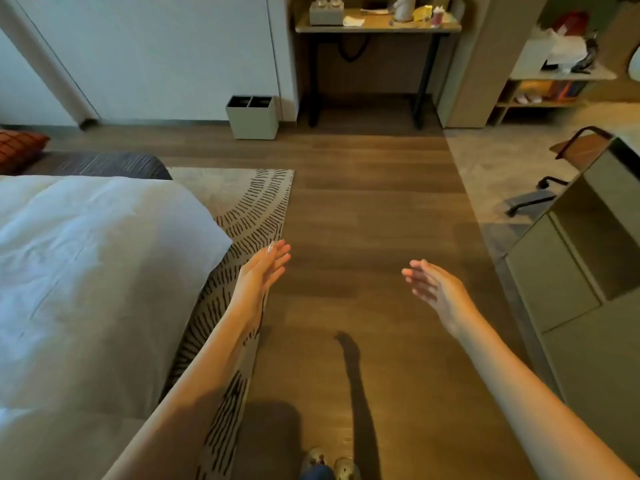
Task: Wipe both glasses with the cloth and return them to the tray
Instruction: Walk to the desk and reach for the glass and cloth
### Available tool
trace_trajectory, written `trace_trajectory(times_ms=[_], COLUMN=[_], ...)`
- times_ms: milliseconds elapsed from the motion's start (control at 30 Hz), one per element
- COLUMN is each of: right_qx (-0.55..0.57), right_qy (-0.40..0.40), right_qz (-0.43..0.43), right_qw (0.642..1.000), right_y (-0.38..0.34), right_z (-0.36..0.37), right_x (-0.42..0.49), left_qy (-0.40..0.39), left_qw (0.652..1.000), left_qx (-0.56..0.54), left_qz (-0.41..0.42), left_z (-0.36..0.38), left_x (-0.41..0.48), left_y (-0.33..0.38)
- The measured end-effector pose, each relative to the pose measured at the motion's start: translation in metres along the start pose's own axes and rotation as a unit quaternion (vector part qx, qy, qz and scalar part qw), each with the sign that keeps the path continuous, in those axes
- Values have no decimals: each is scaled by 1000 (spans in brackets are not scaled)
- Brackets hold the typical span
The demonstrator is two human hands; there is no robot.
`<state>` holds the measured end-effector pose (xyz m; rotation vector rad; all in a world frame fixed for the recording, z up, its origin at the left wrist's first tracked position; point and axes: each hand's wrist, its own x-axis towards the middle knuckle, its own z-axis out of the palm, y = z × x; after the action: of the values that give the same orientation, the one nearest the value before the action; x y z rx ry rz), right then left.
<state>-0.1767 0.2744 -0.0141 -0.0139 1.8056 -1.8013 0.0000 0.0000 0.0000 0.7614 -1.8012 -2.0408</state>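
Note:
Far across the room, clear glasses (326, 0) stand on a grey tray (326, 14) at the left end of a wooden desk (377, 26). A white cloth (353, 21) lies on the desk just right of the tray. My left hand (262, 268) and my right hand (431, 284) are stretched out in front of me over the wooden floor, palms facing each other, fingers straight, holding nothing. Both hands are far from the desk.
A bed with white bedding (86, 271) fills the left, beside a patterned rug (242, 209). A grey bin (252, 116) stands by the wall left of the desk. A cabinet (581, 271) and a chair (554, 174) line the right. Shelves (554, 81) hold clutter.

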Motion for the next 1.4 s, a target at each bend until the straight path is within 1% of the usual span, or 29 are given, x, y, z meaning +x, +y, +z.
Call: trace_trajectory(times_ms=[133,267,433,600,800,1067,1233,1400], right_qx=[15,34,73,65,83,93,92,91], right_qy=[-2,-13,1,11,31,35,28,19], right_qz=[20,17,12,20,17,37,46,53], right_qw=[1000,999,997,998,996,994,994,994], right_y=[-15,-27,-48,-76,-112,-132,-150,-182], right_z=[4,16,34,56,73,82,82,78], right_x=[20,50,105,171,238,315,374,446], left_qy=[-4,6,1,-13,-25,-42,-24,-3], left_qw=[1000,1000,1000,1000,999,999,999,999], left_qx=[4,-1,-11,-7,-17,5,-4,-14], left_qz=[-4,-3,-9,-11,-16,-33,-36,-50], left_z=[-1,-4,0,4,15,39,49,68], left_x=[16,48,110,186,276,360,415,482], left_y=[7,9,15,25,56,68,73,87])
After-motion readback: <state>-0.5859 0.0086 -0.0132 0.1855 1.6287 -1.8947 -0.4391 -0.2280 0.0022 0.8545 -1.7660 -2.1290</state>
